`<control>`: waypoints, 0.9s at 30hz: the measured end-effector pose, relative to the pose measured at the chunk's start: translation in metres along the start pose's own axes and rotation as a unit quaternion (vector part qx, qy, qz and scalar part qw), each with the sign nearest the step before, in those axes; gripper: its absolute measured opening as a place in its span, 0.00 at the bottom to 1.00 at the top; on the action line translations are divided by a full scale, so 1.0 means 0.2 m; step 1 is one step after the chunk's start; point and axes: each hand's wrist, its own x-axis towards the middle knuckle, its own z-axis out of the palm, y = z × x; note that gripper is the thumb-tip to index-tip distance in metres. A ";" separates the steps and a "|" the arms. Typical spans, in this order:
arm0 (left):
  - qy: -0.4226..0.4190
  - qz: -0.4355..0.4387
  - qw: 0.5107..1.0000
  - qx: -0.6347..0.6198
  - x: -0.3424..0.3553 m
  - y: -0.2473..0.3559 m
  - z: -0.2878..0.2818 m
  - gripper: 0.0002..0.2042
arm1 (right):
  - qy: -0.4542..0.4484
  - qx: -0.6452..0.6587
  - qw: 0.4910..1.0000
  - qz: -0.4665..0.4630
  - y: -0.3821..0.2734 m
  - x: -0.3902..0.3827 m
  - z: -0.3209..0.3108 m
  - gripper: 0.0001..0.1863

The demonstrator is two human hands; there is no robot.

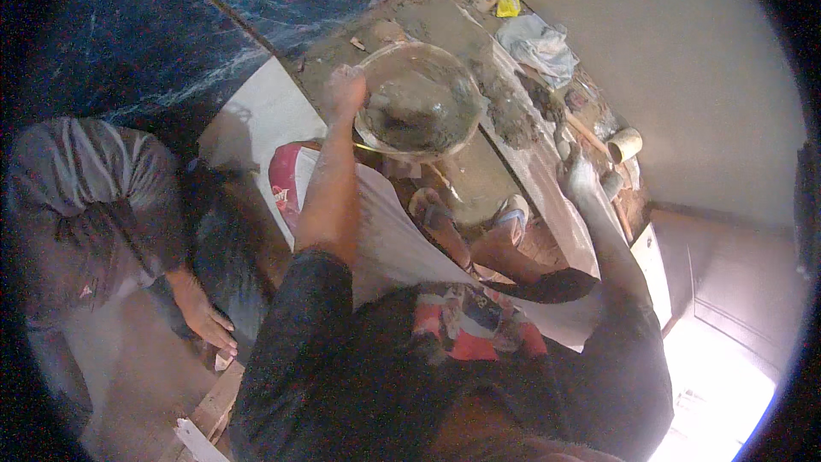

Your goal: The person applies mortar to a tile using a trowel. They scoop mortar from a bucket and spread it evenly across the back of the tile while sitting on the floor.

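Note:
My left hand grips the left rim of a round basin holding wet grey mortar, raised above my sandalled feet. At the right, my right hand is closed on something grey I cannot make out, beside a wooden handle and a pale cylindrical container. A long strip coated with wet mortar runs between the basin and that hand. Below the basin lies a red and white sack, partly hidden by my left forearm.
A co-worker is at the left, one hand low near wood pieces. A dark blue marble wall rises upper left, a plain wall right. Crumpled cloth and a yellow packet lie at the back. A bright opening is lower right.

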 end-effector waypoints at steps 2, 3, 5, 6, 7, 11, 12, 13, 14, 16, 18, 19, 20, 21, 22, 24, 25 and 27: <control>-0.011 -0.046 0.999 -0.025 0.04 -0.05 0.04 0.22 | -0.052 -0.007 0.998 0.042 -0.09 0.03 -0.03 0.21; 0.002 -0.028 1.000 -0.014 0.02 -0.05 0.04 0.22 | -0.108 -0.025 0.992 0.067 -0.10 0.04 -0.02 0.21; 0.038 0.012 0.999 0.007 -0.01 -0.01 0.00 0.21 | -0.078 -0.031 0.996 0.030 -0.04 0.03 0.00 0.22; 0.044 0.019 0.999 0.006 -0.02 0.00 -0.02 0.20 | -0.067 -0.033 0.997 0.008 -0.01 0.01 0.04 0.22; 0.047 0.027 0.999 0.006 -0.03 0.01 -0.02 0.19 | -0.018 0.001 1.000 -0.006 0.02 -0.01 0.09 0.21; 0.099 0.072 0.992 -0.024 -0.06 0.01 -0.01 0.17 | -0.054 -0.028 0.998 0.034 0.01 0.03 0.12 0.26; 0.070 0.087 0.994 -0.001 -0.06 0.03 -0.03 0.17 | -0.085 -0.043 0.995 0.026 0.04 0.06 0.12 0.26; 0.041 0.101 0.994 0.023 -0.07 0.04 -0.07 0.16 | -0.117 -0.059 0.991 0.018 0.06 0.09 0.11 0.27; 0.027 0.102 0.994 0.027 -0.06 0.06 -0.07 0.16 | -0.081 -0.034 0.995 0.043 0.09 0.07 0.11 0.27; 0.022 0.081 0.996 0.027 -0.03 0.03 -0.07 0.17 | -0.022 0.021 0.997 0.074 -0.02 0.03 0.01 0.27; 0.043 0.050 0.998 0.006 -0.02 -0.03 0.01 0.18 | -0.057 0.033 0.995 0.076 -0.14 0.08 -0.15 0.31; 0.063 0.042 0.997 -0.006 -0.01 -0.02 0.03 0.20 | -0.033 0.043 0.997 0.056 -0.18 0.09 -0.19 0.31; 0.084 0.034 0.996 -0.019 0.00 -0.02 0.05 0.21 | -0.009 0.054 0.998 0.036 -0.21 0.09 -0.21 0.30; 0.063 0.021 0.997 -0.024 -0.03 0.02 0.03 0.22 | -0.027 0.082 0.996 0.035 -0.25 0.09 -0.25 0.29; 0.043 0.009 0.999 -0.030 -0.08 0.07 -0.01 0.22 | -0.044 0.111 0.992 0.034 -0.31 0.09 -0.29 0.28; 0.025 0.017 0.999 -0.037 -0.10 0.10 -0.04 0.23 | -0.060 0.115 0.992 0.001 -0.41 0.11 -0.33 0.27; 0.027 0.037 0.998 -0.039 -0.10 0.10 -0.03 0.23 | -0.059 0.090 0.994 -0.031 -0.45 0.12 -0.35 0.27; 0.022 0.062 0.997 -0.042 -0.13 0.12 -0.04 0.22 | -0.020 0.056 0.992 -0.110 -0.52 0.13 -0.33 0.26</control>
